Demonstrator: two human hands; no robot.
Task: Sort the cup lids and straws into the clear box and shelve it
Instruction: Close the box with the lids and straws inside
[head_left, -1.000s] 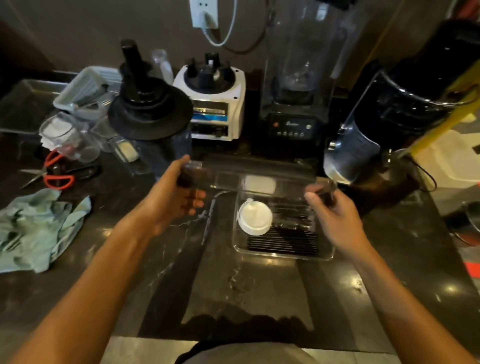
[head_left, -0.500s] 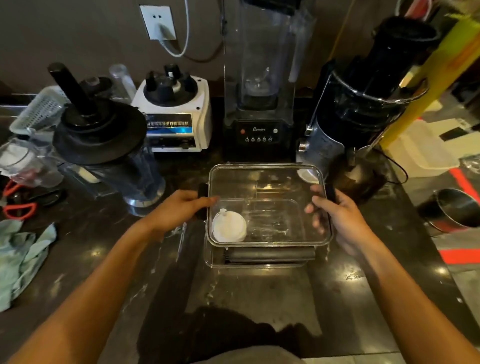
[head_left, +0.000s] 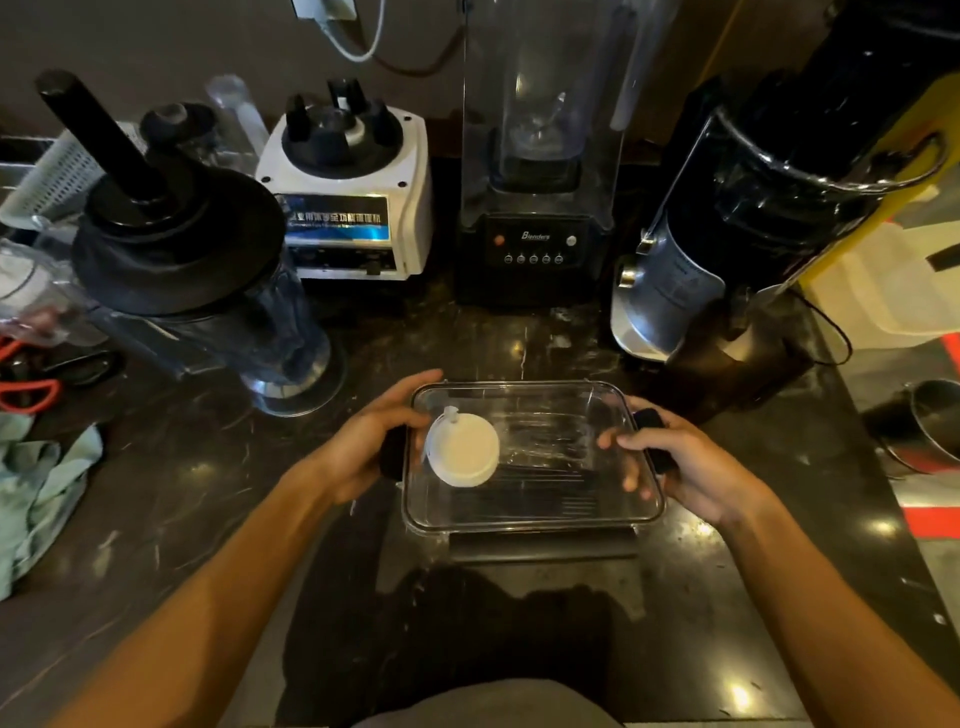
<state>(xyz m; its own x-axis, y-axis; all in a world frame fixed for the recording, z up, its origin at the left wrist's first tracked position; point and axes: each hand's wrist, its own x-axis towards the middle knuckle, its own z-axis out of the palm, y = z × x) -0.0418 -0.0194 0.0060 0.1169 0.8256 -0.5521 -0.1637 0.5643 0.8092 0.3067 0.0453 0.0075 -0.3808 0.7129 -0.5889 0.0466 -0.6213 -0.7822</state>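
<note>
The clear box (head_left: 524, 519) sits on the dark marble counter, with its clear cover lying flat over it. Through the cover I see a stack of white cup lids (head_left: 462, 450) at the left and a bundle of black straws (head_left: 545, 493) at the right and front. My left hand (head_left: 371, 441) grips the box's left end at a black clasp. My right hand (head_left: 675, 460) grips the right end at the other black clasp, fingers lying on the cover.
Behind the box stand a black-lidded blender jug (head_left: 182, 270), a white blender base (head_left: 348, 192), a black blender in a clear hood (head_left: 535, 156) and a black juicer (head_left: 753, 218). A green cloth (head_left: 36, 488) and red scissors (head_left: 26, 389) lie left. A steel pot (head_left: 930, 421) is right.
The clear cover was held tilted above the open box, then came down flat onto it. Both hands dropped to the black clasps at the box's ends. The camera moved closer.
</note>
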